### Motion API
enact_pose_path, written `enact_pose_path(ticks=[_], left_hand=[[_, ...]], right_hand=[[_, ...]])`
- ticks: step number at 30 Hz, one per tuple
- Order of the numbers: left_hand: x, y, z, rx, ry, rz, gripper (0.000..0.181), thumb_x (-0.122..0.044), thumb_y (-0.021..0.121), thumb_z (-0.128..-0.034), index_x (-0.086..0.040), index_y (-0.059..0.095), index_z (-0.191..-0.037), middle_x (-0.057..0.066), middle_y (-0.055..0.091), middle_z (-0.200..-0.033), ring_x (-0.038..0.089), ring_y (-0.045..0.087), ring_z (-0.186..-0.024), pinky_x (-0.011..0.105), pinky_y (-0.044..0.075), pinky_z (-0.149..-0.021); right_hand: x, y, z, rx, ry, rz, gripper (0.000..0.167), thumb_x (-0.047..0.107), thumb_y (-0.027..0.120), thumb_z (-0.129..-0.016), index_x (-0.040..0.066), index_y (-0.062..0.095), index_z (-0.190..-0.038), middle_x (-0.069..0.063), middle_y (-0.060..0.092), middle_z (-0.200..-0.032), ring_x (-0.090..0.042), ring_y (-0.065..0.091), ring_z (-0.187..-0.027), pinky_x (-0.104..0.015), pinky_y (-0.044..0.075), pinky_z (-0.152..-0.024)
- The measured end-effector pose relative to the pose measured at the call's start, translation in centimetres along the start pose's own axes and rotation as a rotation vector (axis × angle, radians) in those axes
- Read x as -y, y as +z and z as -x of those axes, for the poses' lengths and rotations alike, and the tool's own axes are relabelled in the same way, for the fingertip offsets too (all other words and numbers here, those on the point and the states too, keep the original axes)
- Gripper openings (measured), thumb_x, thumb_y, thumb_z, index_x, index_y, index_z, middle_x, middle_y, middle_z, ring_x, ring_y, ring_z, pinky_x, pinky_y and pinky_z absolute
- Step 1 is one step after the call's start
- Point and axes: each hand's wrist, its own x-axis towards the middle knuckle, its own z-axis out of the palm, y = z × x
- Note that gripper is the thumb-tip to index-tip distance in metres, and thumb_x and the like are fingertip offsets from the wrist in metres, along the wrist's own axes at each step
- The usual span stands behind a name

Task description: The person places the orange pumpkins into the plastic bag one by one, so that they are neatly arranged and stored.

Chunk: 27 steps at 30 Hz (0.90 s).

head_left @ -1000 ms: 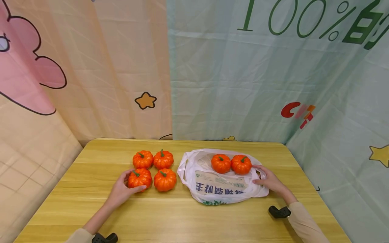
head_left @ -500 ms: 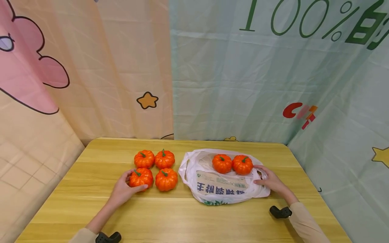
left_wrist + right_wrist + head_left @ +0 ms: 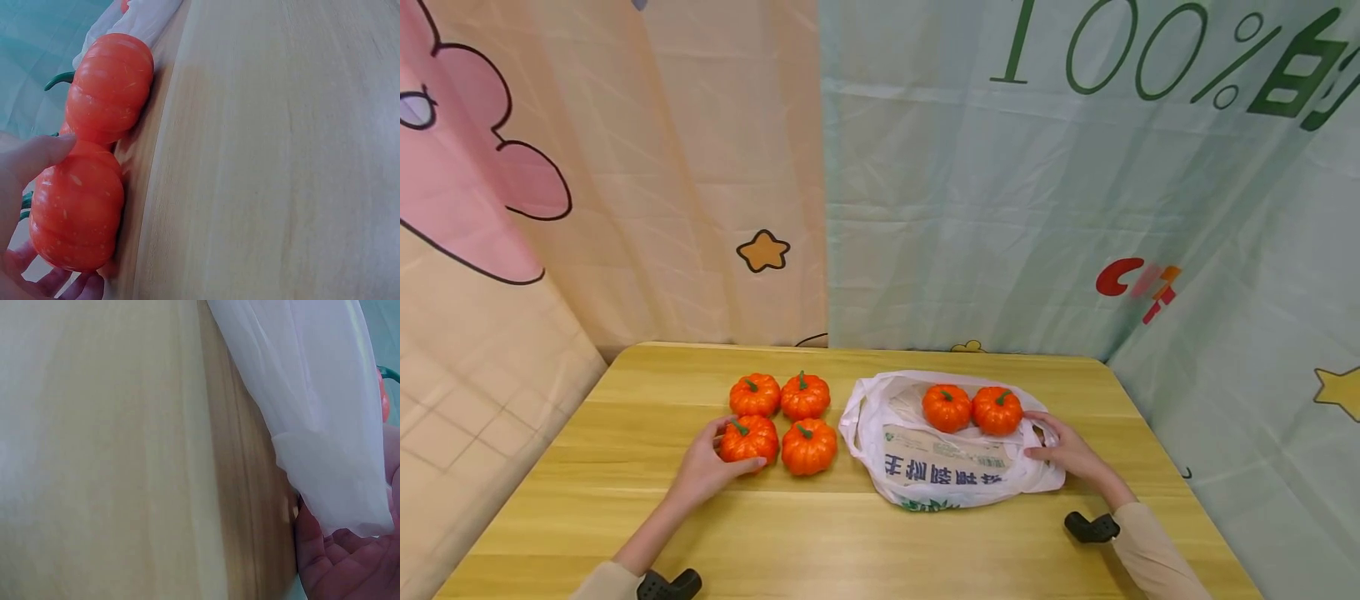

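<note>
In the head view my left hand (image 3: pixel 706 468) grips the front-left orange toy pumpkin (image 3: pixel 749 440), thumb on its near side and fingers around its left. The left wrist view shows the thumb over that pumpkin (image 3: pixel 78 212) and the fingertips beneath its edge. It stands on the table beside another pumpkin (image 3: pixel 808 447). At the right, my right hand (image 3: pixel 1069 447) holds the right end of a white plastic bag (image 3: pixel 880 471); in the right wrist view its curled fingers lie around the bag's end (image 3: pixel 337 487). Two pumpkins (image 3: pixel 946 408) lie in the bag's opening, one close to the right fingertips.
Two more pumpkins, a left one (image 3: pixel 755 394) and a right one (image 3: pixel 805 395), stand behind the front pair. Everything rests on a wooden table (image 3: pixel 865 550). Printed cloth curtains (image 3: pixel 970 217) hang behind and at the sides. Each wrist wears a black device (image 3: pixel 1092 527).
</note>
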Motion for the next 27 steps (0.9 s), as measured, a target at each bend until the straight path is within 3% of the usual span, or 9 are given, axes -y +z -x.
enact_pose_path(ticks=[9, 14, 20, 27], left_hand=[[0.4, 0.0, 0.1, -0.003, -0.004, -0.006, 0.09, -0.028, 0.083, -0.0737, 0.005, 0.033, -0.142, 0.027, 0.041, -0.139, 0.042, 0.048, -0.12, 0.051, 0.044, -0.098], [-0.4, -1.0, 0.6, 0.011, -0.028, -0.027, 0.094, -0.031, 0.082, -0.0747, 0.008, 0.03, -0.143, 0.028, 0.039, -0.14, 0.042, 0.047, -0.12, 0.05, 0.045, -0.097], [-1.2, -2.1, 0.8, 0.003, -0.012, -0.037, 0.094, -0.033, 0.081, -0.0752, 0.006, 0.03, -0.144, 0.027, 0.039, -0.141, 0.043, 0.046, -0.121, 0.051, 0.044, -0.098], [-2.8, -2.4, 1.3, 0.005, -0.006, 0.006, 0.097, -0.034, 0.081, -0.075, 0.002, 0.026, -0.146, 0.026, 0.037, -0.143, 0.042, 0.043, -0.125, 0.054, 0.042, -0.101]], right_hand=[[-0.4, -0.2, -0.2, -0.004, 0.013, -0.01, 0.065, 0.018, 0.072, -0.085, -0.002, 0.041, -0.139, -0.031, 0.032, -0.147, -0.051, 0.025, -0.135, -0.072, 0.016, -0.106], [-0.5, 0.0, -0.3, -0.007, 0.004, -0.019, 0.064, 0.018, 0.071, -0.086, -0.003, 0.042, -0.139, -0.031, 0.032, -0.147, -0.051, 0.024, -0.136, -0.072, 0.015, -0.107], [-0.2, 0.0, -0.1, -0.002, 0.023, -0.025, 0.063, 0.018, 0.07, -0.086, -0.002, 0.042, -0.139, -0.031, 0.032, -0.148, -0.05, 0.024, -0.135, -0.073, 0.014, -0.107], [-0.2, 0.0, -0.1, 0.0, 0.009, -0.029, 0.062, 0.016, 0.069, -0.086, -0.003, 0.042, -0.138, -0.032, 0.032, -0.147, -0.051, 0.024, -0.135, -0.073, 0.014, -0.106]])
